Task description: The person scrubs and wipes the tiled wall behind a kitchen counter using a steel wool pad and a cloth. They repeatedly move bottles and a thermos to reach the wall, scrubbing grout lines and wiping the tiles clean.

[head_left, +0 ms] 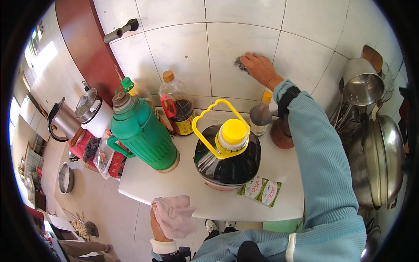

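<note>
A dark steel-wool scouring pad (241, 65) is gripped in my right hand (260, 69) and lies against the white wall tiles (240, 39). Low in front of me, my left hand (157, 226) holds a crumpled pink cloth (175, 216), near the edge of the white tabletop (216, 209). Between the hands stands a large jug of dark liquid (229, 170) with a yellow cap and handle. A smaller bottle with a yellow cap (261, 118) and a reddish-brown jar (281, 136), partly behind my sleeve, stand below my right forearm.
A green thermos flask (142, 131) and bottles, one with an orange cap (178, 108), stand left on the table. Green-and-white packets (261, 191) lie near its front edge. Metal pans (376, 160) and a ladle-like pot (363, 82) hang at right. Part of another person (81, 248) shows at lower left.
</note>
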### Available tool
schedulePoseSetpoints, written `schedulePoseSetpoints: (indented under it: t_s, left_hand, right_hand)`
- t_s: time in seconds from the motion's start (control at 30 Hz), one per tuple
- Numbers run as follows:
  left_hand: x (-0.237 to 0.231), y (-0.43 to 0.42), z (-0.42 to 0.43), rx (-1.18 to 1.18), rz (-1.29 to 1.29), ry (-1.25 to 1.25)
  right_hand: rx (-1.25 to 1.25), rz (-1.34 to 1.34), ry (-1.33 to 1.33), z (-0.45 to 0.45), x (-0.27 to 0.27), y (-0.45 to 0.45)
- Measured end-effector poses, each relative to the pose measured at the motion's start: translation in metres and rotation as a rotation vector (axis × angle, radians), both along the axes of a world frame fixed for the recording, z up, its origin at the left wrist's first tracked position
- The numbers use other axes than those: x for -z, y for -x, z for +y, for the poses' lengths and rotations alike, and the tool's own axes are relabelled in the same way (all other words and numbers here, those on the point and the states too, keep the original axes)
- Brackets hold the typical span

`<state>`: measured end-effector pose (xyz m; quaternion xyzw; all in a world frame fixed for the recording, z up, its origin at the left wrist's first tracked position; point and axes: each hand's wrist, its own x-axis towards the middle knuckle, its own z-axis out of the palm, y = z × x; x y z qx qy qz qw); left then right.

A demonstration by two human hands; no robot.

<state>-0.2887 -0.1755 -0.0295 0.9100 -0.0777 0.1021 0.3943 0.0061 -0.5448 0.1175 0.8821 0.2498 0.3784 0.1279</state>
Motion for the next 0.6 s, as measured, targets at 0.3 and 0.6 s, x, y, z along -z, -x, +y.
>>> schedulePoseSetpoints:
  t_s: [0.3, 0.6]
  left_hand:
    - [-0.013, 0.009, -0.001, -0.234, 0.254, 0.769]
    - [0.069, 0.031, 0.049, -0.208, 0.322, 1.391]
  right_hand:
    - [0.045, -0.047, -0.039, 0.005, -0.034, -0.007]
    - [-0.007, -0.176, -0.103, 0.007, -0.026, -0.005]
